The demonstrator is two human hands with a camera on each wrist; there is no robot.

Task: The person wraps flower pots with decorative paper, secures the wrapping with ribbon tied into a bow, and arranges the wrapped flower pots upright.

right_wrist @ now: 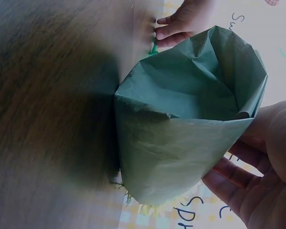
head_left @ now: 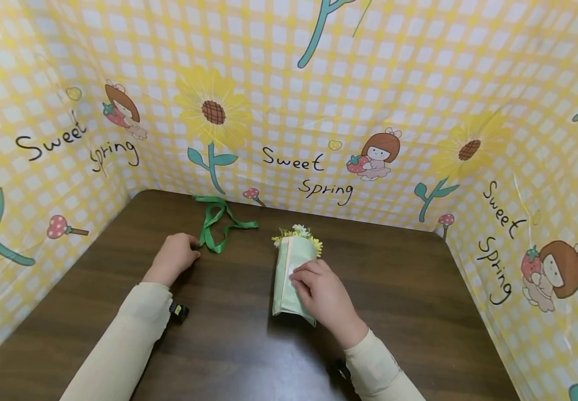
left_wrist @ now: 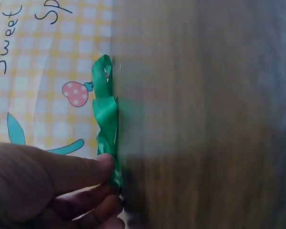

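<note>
A small bouquet wrapped in pale green paper (head_left: pixel 289 284) lies on the table, with white and yellow flowers (head_left: pixel 301 231) at its far end. My right hand (head_left: pixel 326 295) presses its fingertips on top of the wrapper, by the pale-edged seam. In the right wrist view the wrapper's near end (right_wrist: pixel 181 90) gapes, and nothing shows inside. Farther left, a green ribbon (head_left: pixel 214 234) lies loosely looped near the table's back edge. My left hand (head_left: pixel 174 257) pinches its near end between thumb and fingers, as the left wrist view shows the ribbon (left_wrist: pixel 105 117) running from the thumb tip.
The dark wooden table (head_left: pixel 228 345) is bordered at the back and both sides by a yellow checked cloth (head_left: pixel 278 111) with printed flowers and words. Black straps or devices (head_left: pixel 179 313) sit at both wrists.
</note>
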